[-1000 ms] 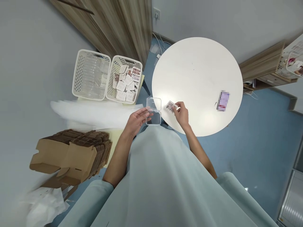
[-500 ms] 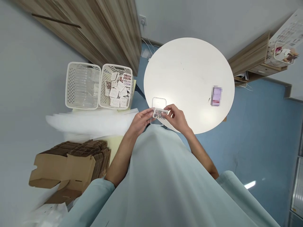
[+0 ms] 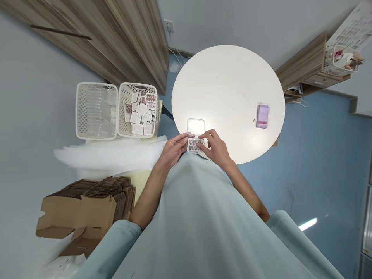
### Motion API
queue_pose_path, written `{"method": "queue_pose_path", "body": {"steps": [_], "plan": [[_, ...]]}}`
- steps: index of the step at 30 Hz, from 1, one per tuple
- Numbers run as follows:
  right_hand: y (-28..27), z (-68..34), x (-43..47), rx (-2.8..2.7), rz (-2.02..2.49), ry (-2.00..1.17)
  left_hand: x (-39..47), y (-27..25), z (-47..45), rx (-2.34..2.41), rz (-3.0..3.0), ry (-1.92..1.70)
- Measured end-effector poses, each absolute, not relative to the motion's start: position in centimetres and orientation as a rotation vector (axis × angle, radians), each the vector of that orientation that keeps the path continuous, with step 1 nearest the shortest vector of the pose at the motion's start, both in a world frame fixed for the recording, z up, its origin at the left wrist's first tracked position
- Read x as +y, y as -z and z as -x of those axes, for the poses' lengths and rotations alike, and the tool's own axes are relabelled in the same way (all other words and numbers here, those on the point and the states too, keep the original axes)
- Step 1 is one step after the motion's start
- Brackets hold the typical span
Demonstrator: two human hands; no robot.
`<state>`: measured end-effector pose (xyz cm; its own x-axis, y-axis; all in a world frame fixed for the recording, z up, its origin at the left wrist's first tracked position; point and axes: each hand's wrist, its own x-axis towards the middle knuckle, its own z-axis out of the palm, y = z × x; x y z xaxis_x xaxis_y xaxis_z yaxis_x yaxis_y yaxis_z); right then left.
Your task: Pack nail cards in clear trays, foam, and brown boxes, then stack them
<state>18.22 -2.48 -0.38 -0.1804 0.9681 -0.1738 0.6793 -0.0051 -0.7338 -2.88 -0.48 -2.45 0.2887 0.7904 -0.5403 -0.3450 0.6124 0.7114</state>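
Observation:
A clear hinged plastic case [image 3: 196, 120] lies open at the near edge of the round table, its lid away from me. In its lower half sits a card of press-on nails [image 3: 192, 146], showing rows of dark and pinkish nails. My left hand [image 3: 172, 150] grips the left side of the case, thumb and fingers closed at its hinge. My right hand [image 3: 216, 148] is on the right side, its fingertips bent down onto the card. Part of the card is hidden under those fingers.
A purple blurred item [image 3: 262, 116] lies on the white round table [image 3: 229, 77]. At left stand a basket of clear cases [image 3: 78, 112] and a basket of nail cards [image 3: 123, 91]. Nearer are white foam sheets [image 3: 110, 155] and stacked cardboard boxes [image 3: 95, 213].
The nail card has come down from above the case into its lower half. Both hands stay close to it, and the view has shifted slightly.

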Motion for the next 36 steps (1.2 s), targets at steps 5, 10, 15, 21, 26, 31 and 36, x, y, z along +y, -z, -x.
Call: {"method": "queue_pose_path", "body": {"steps": [5,10,15,21,26,31,36], "plan": [[0.9,-18.5,-2.7,-1.988,1.718,-0.918,-0.5,2.4,2.5,1.015,-0.504,-0.799],[0.9,-18.6,-2.6,-1.984,1.671,-0.903,-0.5,2.6,2.5,1.028,-0.509,-0.797],[1.2,-19.4,-1.2,-1.556,1.694,-0.94,-0.7,2.6,2.6,1.023,-0.505,-0.796],[2.9,-20.0,1.1,-1.144,1.762,-1.247,-1.3,2.8,2.7,1.017,-0.515,-0.74],[3.6,-19.4,1.5,-1.025,1.74,-1.298,-1.6,3.0,2.8,1.025,-0.506,-0.725],[2.2,-19.4,1.3,-1.039,1.682,-1.224,-1.7,3.3,2.7,1.033,-0.472,-0.743],[-0.5,-19.7,0.3,-1.136,1.534,-1.148,-1.6,3.1,2.4,1.021,-0.465,-0.756]]}}
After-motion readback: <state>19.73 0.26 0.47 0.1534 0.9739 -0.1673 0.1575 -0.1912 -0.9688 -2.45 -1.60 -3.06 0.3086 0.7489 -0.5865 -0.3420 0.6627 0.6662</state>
